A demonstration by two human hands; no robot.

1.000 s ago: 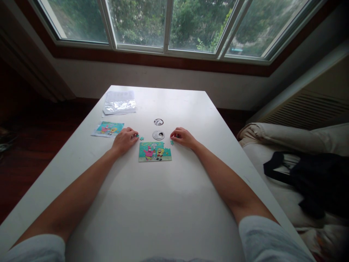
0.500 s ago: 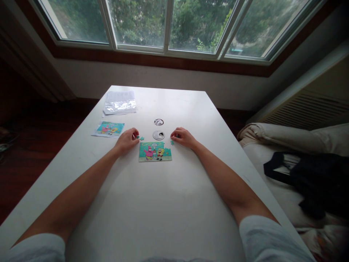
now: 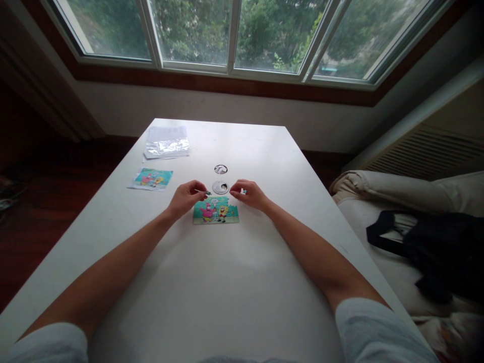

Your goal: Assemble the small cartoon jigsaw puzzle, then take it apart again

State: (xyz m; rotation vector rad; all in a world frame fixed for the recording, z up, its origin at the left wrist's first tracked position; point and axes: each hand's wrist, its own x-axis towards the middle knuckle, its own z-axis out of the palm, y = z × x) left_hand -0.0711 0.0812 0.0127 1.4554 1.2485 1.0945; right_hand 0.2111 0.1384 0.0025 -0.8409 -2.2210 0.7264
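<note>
One puzzle (image 3: 216,213) lies on one table (image 3: 227,282), with a left hand (image 3: 186,197) and a right hand (image 3: 251,194), two in all, by its far side, and at least two loose pieces (image 3: 208,193), one at each hand. To the puzzle's left is one printed picture (image 3: 152,178). Beyond the puzzle are two round discs (image 3: 217,188), then four window panes (image 3: 189,35).

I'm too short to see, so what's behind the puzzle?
Behind the puzzle are a silver disc and, farther back, a dark-rimmed circle. The left hand covers the puzzle's far left corner; what's beneath that hand can't be seen.
</note>
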